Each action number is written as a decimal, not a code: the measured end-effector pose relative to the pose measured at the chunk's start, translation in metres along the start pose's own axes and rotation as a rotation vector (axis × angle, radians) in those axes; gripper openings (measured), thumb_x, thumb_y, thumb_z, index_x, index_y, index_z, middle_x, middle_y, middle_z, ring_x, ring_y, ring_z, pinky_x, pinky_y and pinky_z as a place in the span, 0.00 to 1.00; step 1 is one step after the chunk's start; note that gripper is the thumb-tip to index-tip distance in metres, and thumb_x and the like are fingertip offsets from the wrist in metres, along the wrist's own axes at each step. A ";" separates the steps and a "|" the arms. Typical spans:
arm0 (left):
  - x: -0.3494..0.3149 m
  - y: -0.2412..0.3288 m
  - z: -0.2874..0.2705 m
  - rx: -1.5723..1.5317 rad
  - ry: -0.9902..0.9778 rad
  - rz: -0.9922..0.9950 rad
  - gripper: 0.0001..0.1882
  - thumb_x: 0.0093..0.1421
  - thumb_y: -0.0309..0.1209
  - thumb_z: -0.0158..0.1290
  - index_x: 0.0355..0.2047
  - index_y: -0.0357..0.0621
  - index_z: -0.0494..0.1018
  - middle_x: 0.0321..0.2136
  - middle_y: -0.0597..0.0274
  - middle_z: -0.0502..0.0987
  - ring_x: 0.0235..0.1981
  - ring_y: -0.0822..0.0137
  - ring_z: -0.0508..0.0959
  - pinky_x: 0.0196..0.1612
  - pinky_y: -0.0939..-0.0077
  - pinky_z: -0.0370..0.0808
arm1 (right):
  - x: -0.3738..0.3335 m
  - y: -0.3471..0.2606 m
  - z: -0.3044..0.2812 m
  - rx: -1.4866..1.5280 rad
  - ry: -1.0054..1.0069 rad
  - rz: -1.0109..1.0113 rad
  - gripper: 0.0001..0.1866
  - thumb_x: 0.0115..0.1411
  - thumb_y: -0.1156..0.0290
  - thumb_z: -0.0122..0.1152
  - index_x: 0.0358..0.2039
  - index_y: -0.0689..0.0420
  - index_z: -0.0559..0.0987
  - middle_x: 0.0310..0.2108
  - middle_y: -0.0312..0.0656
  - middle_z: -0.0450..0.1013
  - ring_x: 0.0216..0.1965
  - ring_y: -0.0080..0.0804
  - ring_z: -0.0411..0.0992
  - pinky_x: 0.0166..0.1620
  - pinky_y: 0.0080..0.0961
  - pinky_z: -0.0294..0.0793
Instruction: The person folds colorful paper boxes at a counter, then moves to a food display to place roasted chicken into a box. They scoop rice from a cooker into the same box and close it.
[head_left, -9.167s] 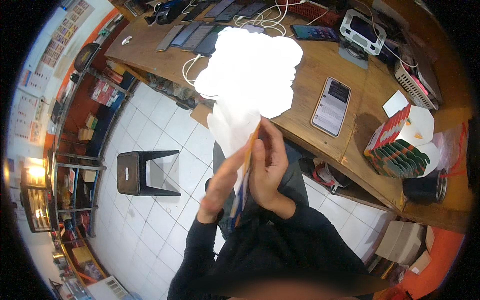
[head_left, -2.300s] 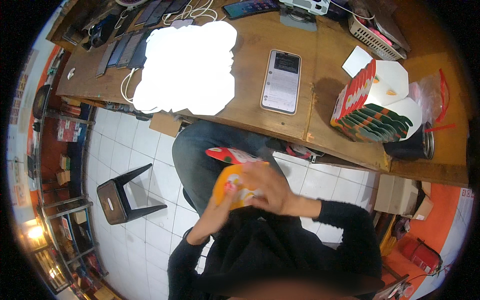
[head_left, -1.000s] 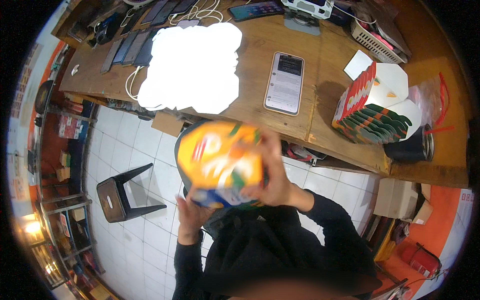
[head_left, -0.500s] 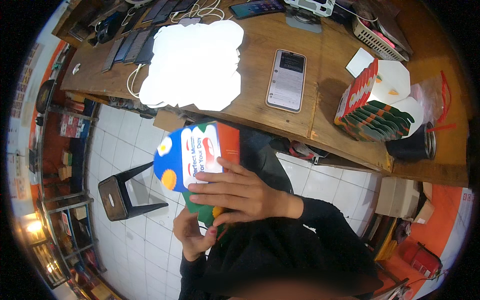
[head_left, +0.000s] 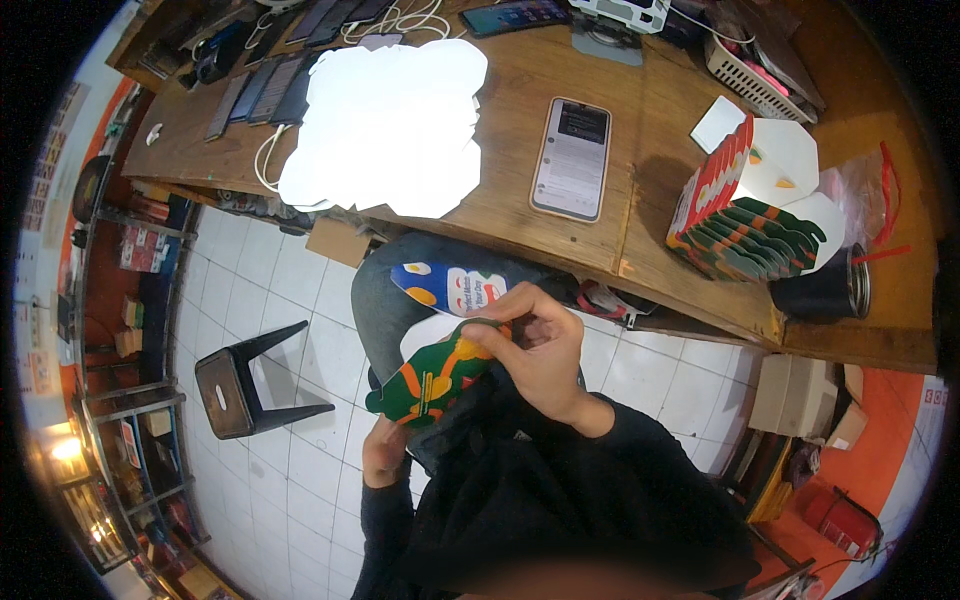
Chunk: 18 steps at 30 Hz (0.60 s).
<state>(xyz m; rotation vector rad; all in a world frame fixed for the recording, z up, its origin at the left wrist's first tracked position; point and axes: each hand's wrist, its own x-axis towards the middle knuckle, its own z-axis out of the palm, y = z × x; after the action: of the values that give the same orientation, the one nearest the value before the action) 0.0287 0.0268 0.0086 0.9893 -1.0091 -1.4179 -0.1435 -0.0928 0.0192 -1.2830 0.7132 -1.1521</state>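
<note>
A folding paper food carton (head_left: 435, 378) is between my hands above my lap. It has a green side with orange patterns, a blue-and-white side and a white inside. My right hand (head_left: 548, 355) pinches its right edge between thumb and fingers. My left hand (head_left: 384, 452) is at the carton's lower left end, its fingers mostly hidden behind the green panel. The carton is partly opened out, its blue panel tilted away from the green one.
On the wooden table (head_left: 510, 150) lie a stack of flat white cartons (head_left: 385, 130), a phone (head_left: 571, 160) and more phones at the far left. Nested formed cartons (head_left: 750, 215) stand at the right beside a black cup (head_left: 825, 290). A dark stool (head_left: 235, 390) stands on the tiled floor.
The carton has turned and been opened out, showing its green side and white inside. My right hand has moved from lying across it to pinching its right edge.
</note>
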 end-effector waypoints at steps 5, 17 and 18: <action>-0.001 0.022 0.007 0.292 0.128 -0.352 0.29 0.61 0.44 0.54 0.54 0.31 0.69 0.47 0.54 0.76 0.49 0.67 0.73 0.53 0.76 0.68 | -0.005 0.004 -0.005 0.116 0.032 0.030 0.11 0.58 0.80 0.63 0.43 0.65 0.77 0.39 0.47 0.76 0.44 0.29 0.75 0.47 0.23 0.75; 0.011 0.004 0.000 -0.198 0.116 -0.247 0.26 0.60 0.37 0.50 0.54 0.31 0.69 0.50 0.52 0.74 0.53 0.63 0.73 0.58 0.73 0.65 | -0.025 -0.002 -0.022 0.055 -0.197 0.334 0.21 0.65 0.68 0.58 0.55 0.65 0.73 0.55 0.48 0.72 0.57 0.34 0.69 0.61 0.29 0.63; 0.011 0.003 0.003 -0.207 0.084 -0.242 0.26 0.60 0.38 0.50 0.54 0.32 0.68 0.51 0.52 0.73 0.54 0.62 0.72 0.59 0.73 0.65 | -0.023 -0.003 -0.024 0.036 -0.205 0.309 0.20 0.65 0.68 0.58 0.54 0.66 0.73 0.54 0.47 0.73 0.56 0.33 0.69 0.60 0.29 0.64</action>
<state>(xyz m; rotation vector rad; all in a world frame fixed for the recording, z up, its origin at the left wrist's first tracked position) 0.0260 0.0157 0.0120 1.0330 -0.6810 -1.6289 -0.1733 -0.0791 0.0131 -1.1916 0.7057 -0.7685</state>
